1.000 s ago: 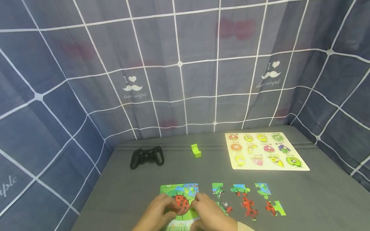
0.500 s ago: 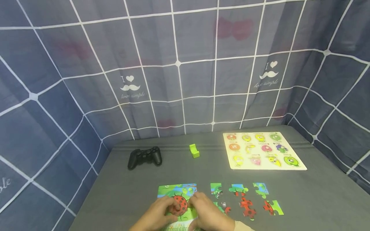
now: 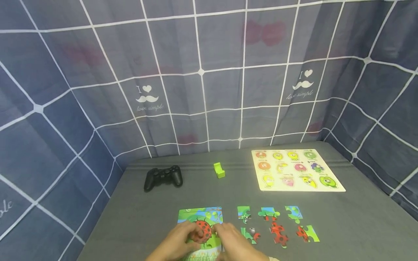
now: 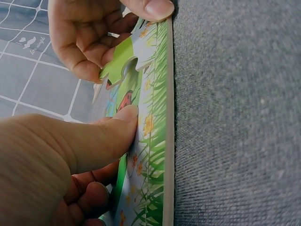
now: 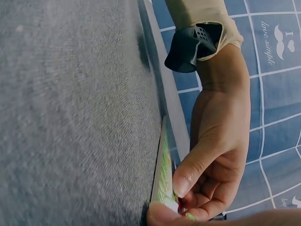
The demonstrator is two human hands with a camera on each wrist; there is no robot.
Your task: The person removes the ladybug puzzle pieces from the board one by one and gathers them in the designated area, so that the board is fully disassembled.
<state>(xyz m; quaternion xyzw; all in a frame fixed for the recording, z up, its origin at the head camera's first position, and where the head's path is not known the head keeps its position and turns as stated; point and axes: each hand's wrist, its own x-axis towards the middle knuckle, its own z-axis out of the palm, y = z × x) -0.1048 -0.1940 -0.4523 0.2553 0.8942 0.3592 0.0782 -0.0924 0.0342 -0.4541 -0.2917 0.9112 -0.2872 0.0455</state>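
A ladybug jigsaw puzzle (image 3: 209, 215) on a flat board lies at the table's near edge, with both hands over it. My left hand (image 3: 179, 241) holds the puzzle, its thumb against the surface beside a ladybug and its other fingers curled. Across from it, my right hand (image 3: 233, 241) pinches a green jigsaw piece (image 4: 123, 54). That piece tilts up from the board in the left wrist view, and the right thumb meets the board's near edge. In the right wrist view the left hand (image 5: 216, 160) bends over the low board, while the right thumb (image 5: 162, 214) shows at the bottom.
Several loose jigsaw pieces (image 3: 279, 235) lie right of the puzzle in two rows. Behind them is a fruit peg board (image 3: 287, 189). A black game controller (image 3: 163, 177) and a small lime-green block (image 3: 219, 170) stand farther back, before a checked cloth wall (image 3: 222, 87).
The right hand has shifted slightly toward the near edge, uncovering more of the loose piece beside it. The left hand keeps its place on the puzzle. The head view has drifted a little.
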